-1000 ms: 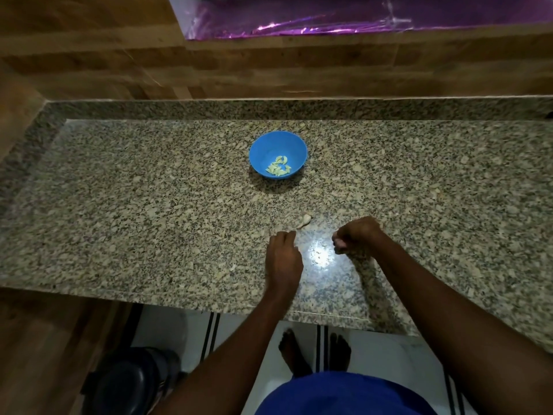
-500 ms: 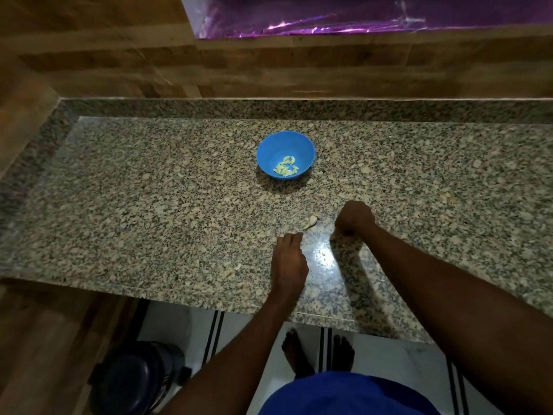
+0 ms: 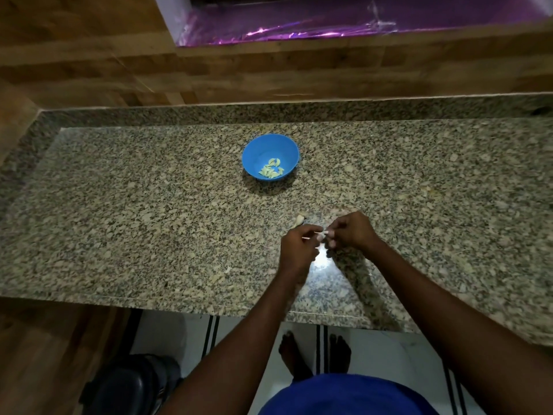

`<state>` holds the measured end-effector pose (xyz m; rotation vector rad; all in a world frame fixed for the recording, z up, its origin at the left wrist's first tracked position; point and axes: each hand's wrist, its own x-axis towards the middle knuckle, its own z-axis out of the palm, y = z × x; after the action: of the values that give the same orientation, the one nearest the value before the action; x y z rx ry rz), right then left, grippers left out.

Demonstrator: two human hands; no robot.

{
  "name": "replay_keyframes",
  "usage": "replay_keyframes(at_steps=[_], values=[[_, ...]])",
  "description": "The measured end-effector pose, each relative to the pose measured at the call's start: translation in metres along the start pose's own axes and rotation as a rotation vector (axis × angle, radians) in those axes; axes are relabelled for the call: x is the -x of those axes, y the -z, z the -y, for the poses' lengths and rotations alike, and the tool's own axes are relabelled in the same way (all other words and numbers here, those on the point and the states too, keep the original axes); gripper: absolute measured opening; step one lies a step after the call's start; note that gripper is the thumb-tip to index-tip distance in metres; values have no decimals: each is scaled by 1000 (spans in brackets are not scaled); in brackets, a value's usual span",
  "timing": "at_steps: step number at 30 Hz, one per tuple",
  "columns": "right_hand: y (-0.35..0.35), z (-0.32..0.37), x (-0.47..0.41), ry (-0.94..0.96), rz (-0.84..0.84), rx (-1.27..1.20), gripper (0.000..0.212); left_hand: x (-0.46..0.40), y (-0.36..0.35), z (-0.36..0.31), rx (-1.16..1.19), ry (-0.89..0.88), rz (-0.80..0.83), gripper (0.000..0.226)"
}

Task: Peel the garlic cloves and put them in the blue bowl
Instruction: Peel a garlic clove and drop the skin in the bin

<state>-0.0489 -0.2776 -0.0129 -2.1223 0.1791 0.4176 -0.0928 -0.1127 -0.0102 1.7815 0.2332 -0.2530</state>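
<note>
Both hands met above the near part of the granite countertop (image 3: 125,211), the left hand (image 3: 297,245) and the right hand (image 3: 350,230) brought fingertip to fingertip, each with its fingers curled and pinching the same small pale garlic clove (image 3: 322,235) between them. A thin pale sliver, probably a strip of skin, projected across the left hand's fingers; its nature could not be settled at this size. Largest in the field was the speckled countertop, bounded behind by a raised granite lip and a wood-grain wall (image 3: 89,70), with a recess lined in shiny purple film (image 3: 329,22) above. At the lower left, on the floor, stood a dark rounded bin (image 3: 125,387); below the counter's edge the person's bare feet (image 3: 314,354) showed on pale tiles. Well beyond the hands, toward the back of the counter, sat the blue bowl (image 3: 260,151), upright, holding a small heap of peeled garlic cloves (image 3: 271,170) in its bottom. One further unpeeled clove (image 3: 299,220) lay on the counter just beside the left hand's fingertips, on the side toward the bowl.
</note>
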Motion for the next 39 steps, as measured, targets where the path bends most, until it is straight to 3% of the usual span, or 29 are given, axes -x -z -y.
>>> replay_keyframes(at_steps=[5,8,12,17,21,24,27,30,35,37,39], values=[[10,1,19,-60,3,-330,9,-15,-6,-16,-5,32,49,12],[12,4,25,-108,-10,-401,18,-17,-5,-13,-5,50,57,2],[11,1,30,-111,-3,-440,15,-15,-5,-19,49,125,100,9],[5,14,37,211,-201,299,21,-11,-7,-27,221,371,107,8],[-5,19,49,383,-200,544,30,-14,-8,-34,244,477,45,14],[-6,19,43,276,-187,563,26,-12,-6,-32,-32,300,12,4],[7,18,28,13,-41,193,20,-9,-2,-28,-294,-72,8,9],[20,18,20,-220,160,-140,22,-9,1,-28,-403,-251,25,6],[33,30,10,-498,435,-181,28,-12,2,-28,-681,-453,84,3],[32,36,11,-542,443,-204,28,-13,3,-27,-749,-485,82,3],[27,38,14,-513,291,-123,19,-13,2,-27,-769,-459,72,5]])
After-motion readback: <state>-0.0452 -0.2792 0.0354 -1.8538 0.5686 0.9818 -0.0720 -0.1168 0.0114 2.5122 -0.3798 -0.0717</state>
